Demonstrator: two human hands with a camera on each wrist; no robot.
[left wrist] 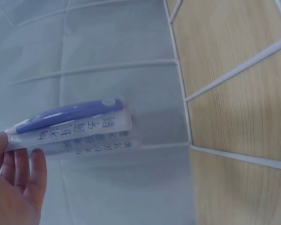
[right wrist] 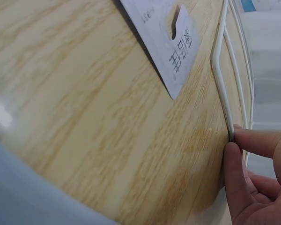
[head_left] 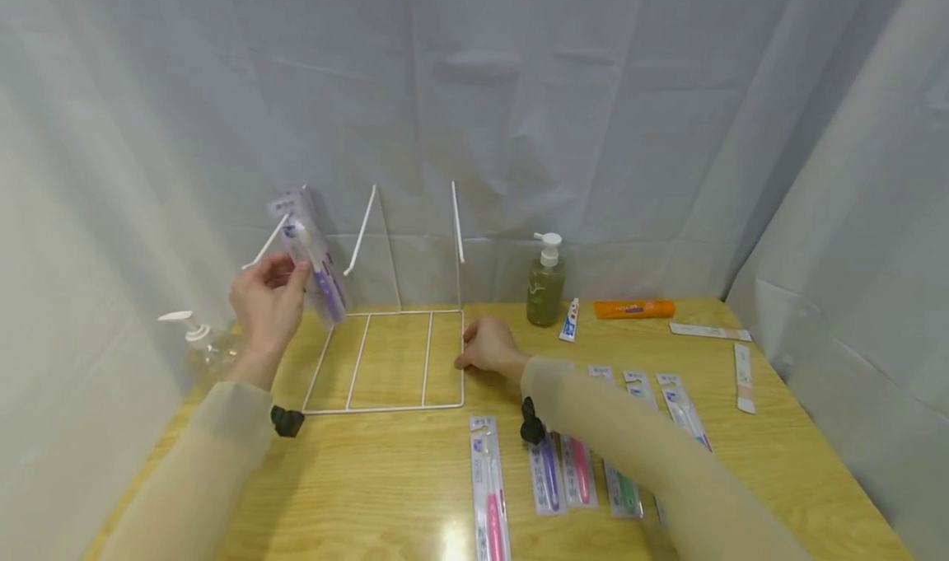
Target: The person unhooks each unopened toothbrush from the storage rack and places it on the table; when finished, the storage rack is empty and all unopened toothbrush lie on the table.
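My left hand (head_left: 268,306) pinches a packaged toothbrush (head_left: 326,285) with a purple handle, at the left hook (head_left: 265,244) of a white wire rack (head_left: 385,410). The pack hangs tilted, its top overlapping the hook in the head view. In the left wrist view, the purple-handled pack (left wrist: 70,117) lies over another printed pack (left wrist: 103,149) close behind it. My right hand (head_left: 489,347) pinches the right base wire of the rack between thumb and index finger; the right wrist view shows this wire (right wrist: 222,89) at the fingertips. The rack's middle hook (head_left: 361,231) and right hook (head_left: 458,223) hold nothing.
Several packaged toothbrushes (head_left: 489,487) lie in front and under my right sleeve. A green pump bottle (head_left: 546,293), a small toothpaste tube (head_left: 569,320), an orange tube (head_left: 634,309) and two slim sachets (head_left: 744,378) are at right. A clear pump bottle (head_left: 211,351) stands at left.
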